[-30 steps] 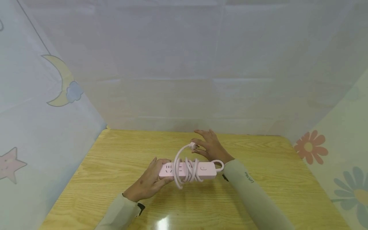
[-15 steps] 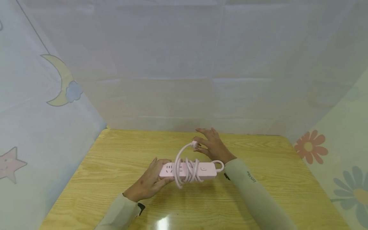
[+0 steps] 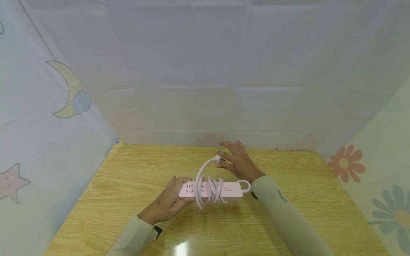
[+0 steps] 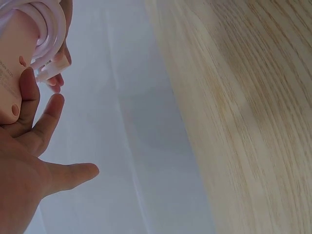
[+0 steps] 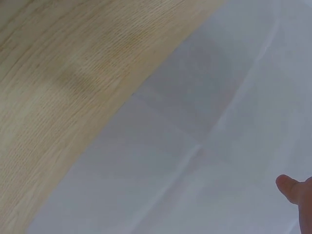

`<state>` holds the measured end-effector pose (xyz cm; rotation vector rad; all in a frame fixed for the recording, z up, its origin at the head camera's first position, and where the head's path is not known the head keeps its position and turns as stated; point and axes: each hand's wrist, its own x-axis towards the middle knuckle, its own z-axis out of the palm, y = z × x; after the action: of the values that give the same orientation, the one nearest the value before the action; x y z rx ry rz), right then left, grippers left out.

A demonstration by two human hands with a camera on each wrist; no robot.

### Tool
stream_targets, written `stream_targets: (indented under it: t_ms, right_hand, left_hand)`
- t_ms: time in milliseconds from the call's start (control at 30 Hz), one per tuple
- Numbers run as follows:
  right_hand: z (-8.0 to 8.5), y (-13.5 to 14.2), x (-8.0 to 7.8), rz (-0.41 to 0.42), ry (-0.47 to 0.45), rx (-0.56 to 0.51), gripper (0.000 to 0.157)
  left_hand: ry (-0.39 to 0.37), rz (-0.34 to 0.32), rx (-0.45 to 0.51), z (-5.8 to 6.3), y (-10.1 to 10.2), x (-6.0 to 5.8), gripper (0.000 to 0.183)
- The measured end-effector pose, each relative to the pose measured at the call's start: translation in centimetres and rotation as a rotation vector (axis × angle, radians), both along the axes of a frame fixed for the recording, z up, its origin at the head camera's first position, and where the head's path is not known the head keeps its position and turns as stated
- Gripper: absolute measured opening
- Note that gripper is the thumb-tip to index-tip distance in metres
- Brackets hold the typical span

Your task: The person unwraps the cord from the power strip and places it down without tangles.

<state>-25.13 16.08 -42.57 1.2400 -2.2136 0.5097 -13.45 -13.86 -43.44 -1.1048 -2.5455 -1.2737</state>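
A pale pink power strip is held up above the table, its thick cord wound several times around the middle. My left hand grips the strip's left end, thumb along the near side. In the left wrist view the strip's underside shows, with curled fingers against it. With thumb and finger my right hand pinches the plug at the cord's free end, its other fingers spread. Only a fingertip of that hand appears in the right wrist view.
Beneath the hands is a wood-grain table. A pale sheet wall rises along its back edge, with printed side walls left and right. The left one carries a moon, the right one flowers.
My right hand has shifted slightly right and away with the plug, turning it a little. The left hand and strip have barely moved, drifting slightly right.
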Motion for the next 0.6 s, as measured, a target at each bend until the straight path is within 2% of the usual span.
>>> stream_targets:
  t_ms: [233,400,600]
  right_hand:
    - [0.56,0.07,0.27,-0.009,-0.01,0.014,0.042]
    - [0.82,0.02,0.38,-0.008,-0.004,0.012,0.05]
    - [1.01,0.02,0.44,-0.009,-0.01,0.017,0.042]
  left_hand:
    - [-0.002,0.003,-0.009,0.12,0.09,0.12,0.047]
    - [-0.005,0.007,-0.014,0.2,0.11,0.14,0.047]
    - [-0.012,0.008,-0.015,0.21,0.12,0.11,0.047]
